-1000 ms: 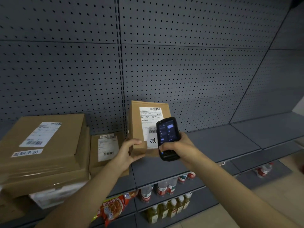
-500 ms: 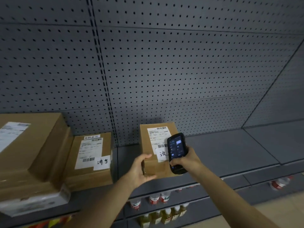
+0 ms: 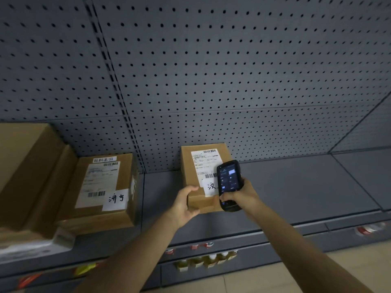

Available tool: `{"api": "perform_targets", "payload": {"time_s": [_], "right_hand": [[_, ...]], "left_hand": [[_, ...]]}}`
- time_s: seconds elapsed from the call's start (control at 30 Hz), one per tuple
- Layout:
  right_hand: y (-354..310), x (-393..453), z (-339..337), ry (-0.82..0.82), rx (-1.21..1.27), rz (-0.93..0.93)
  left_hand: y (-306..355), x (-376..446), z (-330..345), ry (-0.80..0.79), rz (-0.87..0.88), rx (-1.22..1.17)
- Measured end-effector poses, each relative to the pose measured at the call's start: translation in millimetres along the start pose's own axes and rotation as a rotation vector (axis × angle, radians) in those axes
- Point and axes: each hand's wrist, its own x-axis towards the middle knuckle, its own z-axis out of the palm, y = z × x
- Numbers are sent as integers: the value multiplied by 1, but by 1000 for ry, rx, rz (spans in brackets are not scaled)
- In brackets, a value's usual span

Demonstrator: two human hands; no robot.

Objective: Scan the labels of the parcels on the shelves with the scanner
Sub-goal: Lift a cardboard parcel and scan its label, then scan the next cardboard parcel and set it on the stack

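Observation:
A small brown parcel (image 3: 195,166) lies flat on the grey shelf (image 3: 296,187), its white label with barcodes facing up. My left hand (image 3: 185,205) grips its near left corner. My right hand (image 3: 241,196) holds a black handheld scanner (image 3: 228,183) with a lit screen, just over the label's right edge and hiding part of it. To the left lies a second brown parcel (image 3: 101,193) with a label and a handwritten sticker. A stack of bigger parcels (image 3: 25,178) fills the far left.
A grey pegboard wall (image 3: 211,70) backs the shelf. The shelf runs on to the right of the small parcel. Lower shelves carry several bottles (image 3: 206,261) and red snack packs (image 3: 27,280). A beige floor (image 3: 296,278) shows at the bottom right.
The small parcel has gone from standing tilted up in my left hand to lying flat on the shelf. The scanner stayed over its label. My view shifted right and upward.

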Motion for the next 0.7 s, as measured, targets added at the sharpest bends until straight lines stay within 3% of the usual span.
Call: {"api": "perform_targets", "payload": {"time_s": [0.3, 0.43, 0.53, 0.63, 0.7], "right_hand": [[5, 13, 2, 5, 64, -12], [0, 7, 21, 99, -5, -94], [-15, -7, 45, 127, -87, -190], [-34, -21, 79, 12, -24, -241], [-44, -30, 105, -70, 30, -224]], "left_hand": [[-2, 3, -2, 1, 20, 51], [10, -19, -12, 118, 22, 224], [21, -34, -29, 271, 124, 246], [35, -49, -54, 391, 337, 359], [47, -63, -75, 556, 505, 550]]}}
